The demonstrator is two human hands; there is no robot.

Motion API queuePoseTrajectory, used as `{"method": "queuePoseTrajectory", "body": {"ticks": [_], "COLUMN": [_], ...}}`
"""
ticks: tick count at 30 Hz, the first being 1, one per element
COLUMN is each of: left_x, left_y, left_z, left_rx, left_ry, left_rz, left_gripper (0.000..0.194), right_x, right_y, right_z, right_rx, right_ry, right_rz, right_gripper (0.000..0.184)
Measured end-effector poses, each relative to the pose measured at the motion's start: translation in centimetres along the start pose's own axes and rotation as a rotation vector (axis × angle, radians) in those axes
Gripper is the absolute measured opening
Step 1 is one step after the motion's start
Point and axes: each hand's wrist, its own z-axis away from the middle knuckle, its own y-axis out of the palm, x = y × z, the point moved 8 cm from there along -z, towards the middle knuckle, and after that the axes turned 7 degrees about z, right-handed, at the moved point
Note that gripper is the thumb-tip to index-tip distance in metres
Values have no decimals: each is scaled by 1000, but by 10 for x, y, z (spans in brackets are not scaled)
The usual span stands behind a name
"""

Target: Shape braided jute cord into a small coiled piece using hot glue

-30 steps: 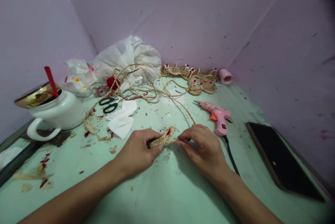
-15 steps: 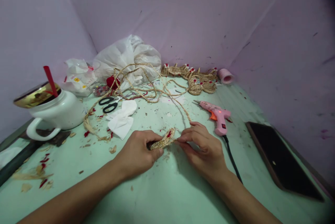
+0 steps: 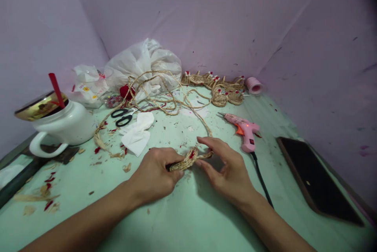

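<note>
My left hand (image 3: 160,169) pinches a small coiled piece of braided straw cord (image 3: 184,162) between thumb and fingers. Red shows in the middle of the coil. From the coil's right end, a length of the cord (image 3: 205,156) passes in among the fingers of my right hand (image 3: 225,165). The thumb and forefinger of that hand are apart, the thumb tip close to the coil. Beyond the hand the long cord (image 3: 200,116) leads back to a loose tangle. A pink glue gun (image 3: 243,126), its small light orange, lies to the right.
On the left stand a white mug (image 3: 69,124) and a dark-handled tool (image 3: 22,177). Black-handled scissors (image 3: 123,119), white paper (image 3: 137,138) and scraps lie nearby. At the back are a plastic bag (image 3: 147,63) and finished straw pieces (image 3: 226,94). A phone (image 3: 319,181) lies right.
My right thumb and forefinger have spread from their pinch at the coil's end. The cord now shows bent between the coil and that hand. My left hand has barely moved.
</note>
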Motion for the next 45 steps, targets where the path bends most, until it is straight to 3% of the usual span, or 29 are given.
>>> {"method": "queuePoseTrajectory", "body": {"ticks": [4, 11, 19, 24, 30, 35, 40, 45], "left_x": [2, 1, 0, 7, 12, 11, 6, 2], "left_y": [-1, -2, -9, -14, -14, -10, -9, -10], "left_z": [-1, -1, 4, 0, -1, -1, 0, 1], "left_rx": [-6, -21, -149, -154, -147, -94, -90, -118], "left_ry": [-14, -46, 13, -102, -136, -149, -100, -44], "left_rz": [-15, -118, -273, -225, -162, -201, -232, -188], "left_gripper": [25, 17, 16, 18, 21, 22, 19, 17], "right_x": [-10, -15, 1, 16, 17, 21, 30, 28], "right_y": [10, 14, 4, -5, -1, -3, -5, -5], "right_z": [2, 2, -4, -8, -8, -8, -7, -7], "right_rx": [113, 107, 57, 32, 94, 74, 52, 15], "right_ry": [102, 211, 56, -127, -162, -230, -318, -293], "right_rz": [-68, -184, -64, 44, 120, 236, 314, 330], "right_gripper": [43, 42, 42, 3, 6, 6, 10, 10]}}
